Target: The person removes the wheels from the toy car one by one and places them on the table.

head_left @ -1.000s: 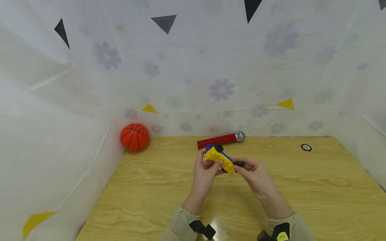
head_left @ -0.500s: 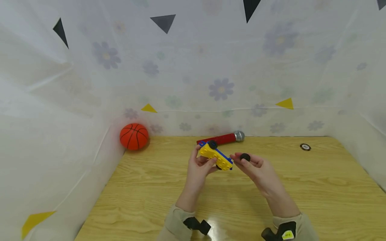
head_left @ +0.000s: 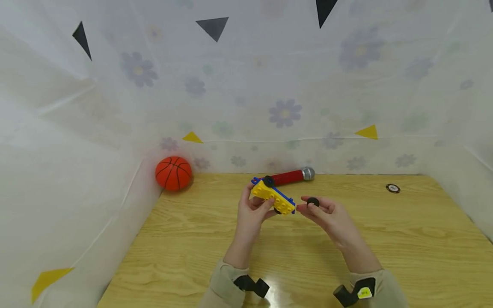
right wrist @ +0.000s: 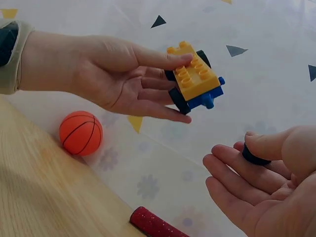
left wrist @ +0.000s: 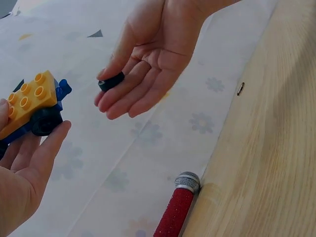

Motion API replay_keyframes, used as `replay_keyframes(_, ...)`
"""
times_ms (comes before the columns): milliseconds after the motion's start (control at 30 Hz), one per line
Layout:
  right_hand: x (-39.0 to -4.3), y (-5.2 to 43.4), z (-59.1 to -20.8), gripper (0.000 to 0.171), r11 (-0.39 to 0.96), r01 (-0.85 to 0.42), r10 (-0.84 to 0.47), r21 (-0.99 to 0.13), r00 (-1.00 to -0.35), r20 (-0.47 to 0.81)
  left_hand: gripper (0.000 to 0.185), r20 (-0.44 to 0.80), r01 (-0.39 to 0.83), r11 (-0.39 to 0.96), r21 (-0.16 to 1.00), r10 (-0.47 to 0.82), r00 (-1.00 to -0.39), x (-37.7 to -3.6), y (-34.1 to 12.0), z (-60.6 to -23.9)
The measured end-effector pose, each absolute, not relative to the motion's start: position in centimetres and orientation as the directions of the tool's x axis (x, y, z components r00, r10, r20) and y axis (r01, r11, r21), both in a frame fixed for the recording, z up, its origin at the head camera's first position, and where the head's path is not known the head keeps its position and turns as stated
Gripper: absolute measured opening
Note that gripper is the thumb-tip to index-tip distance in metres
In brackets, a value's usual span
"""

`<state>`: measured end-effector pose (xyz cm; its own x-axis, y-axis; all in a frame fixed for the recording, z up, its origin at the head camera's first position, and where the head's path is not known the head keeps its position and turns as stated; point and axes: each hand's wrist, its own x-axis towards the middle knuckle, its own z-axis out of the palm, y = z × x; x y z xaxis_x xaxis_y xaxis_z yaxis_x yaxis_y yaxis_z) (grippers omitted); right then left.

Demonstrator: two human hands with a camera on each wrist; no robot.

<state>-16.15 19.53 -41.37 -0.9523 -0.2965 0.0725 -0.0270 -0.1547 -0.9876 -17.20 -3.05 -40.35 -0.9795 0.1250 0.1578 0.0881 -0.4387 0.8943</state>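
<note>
My left hand [head_left: 257,206] grips a toy car [head_left: 272,197] built of a yellow studded brick on a blue base with black wheels, and holds it tilted above the wooden table [head_left: 269,256]. In the right wrist view, the left hand's fingers [right wrist: 148,94] curl under the car [right wrist: 196,76]. My right hand [head_left: 313,208] is just to the right of the car, palm up. It pinches a loose black wheel [head_left: 313,201] between thumb and fingers. The wheel [left wrist: 111,81] is clear of the car [left wrist: 29,101], with a small gap between the hands.
An orange basketball [head_left: 173,173] sits in the back left corner. A red microphone [head_left: 289,176] with a silver head lies along the back edge behind the hands. A small round disc [head_left: 393,188] lies at the back right. Flowered sheets wall in the table on three sides.
The black wheel has come off the car and is now in my right hand, which drew away to the right. My left hand has moved the car slightly up and left.
</note>
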Motion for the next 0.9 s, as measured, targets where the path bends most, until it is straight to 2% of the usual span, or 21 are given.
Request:
replay_keyframes(100, -16.6, 19.8, -42.1, 0.05, -0.091, -0.019, -0.264, -0.996, -0.963, 0.043, 0.048, 0.157, 0.089, -0.434, 0.896, 0.123, -0.98, -17.2, -3.0, -40.3)
replay_keyframes(367, -17.3, 20.8, -44.2, 0.031, -0.087, 0.03, -0.189, -0.996, -0.982, -0.013, 0.053, 0.13, 0.063, -0.408, 0.911, 0.14, -0.982, -17.0, -2.6, -40.4)
replay_keyframes(467, -17.7, 21.1, -44.9, 0.038, -0.07, 0.062, -0.189, -0.996, -0.981, -0.048, 0.054, 0.118, 0.049, -0.403, 0.914, 0.146, -0.982, -17.0, -2.5, -40.7)
replay_keyframes(600, -18.3, 21.1, -45.8, 0.053, 0.02, 0.064, -0.2, -0.998, -0.978, -0.066, 0.055, 0.12, 0.056, -0.396, 0.916, 0.138, -0.983, -17.2, -2.7, -40.9)
replay_keyframes(700, -18.5, 21.0, -46.4, 0.056, 0.059, 0.078, -0.221, -0.995, -0.971, -0.09, 0.056, 0.109, 0.051, -0.387, 0.921, 0.13, -0.985, -17.2, -3.0, -41.1)
replay_keyframes(900, -18.8, 21.3, -47.5, 0.056, -0.009, 0.073, -0.201, -0.997, -0.977, -0.07, 0.055, 0.115, 0.059, -0.395, 0.917, 0.12, -0.986, -17.4, -3.1, -41.0)
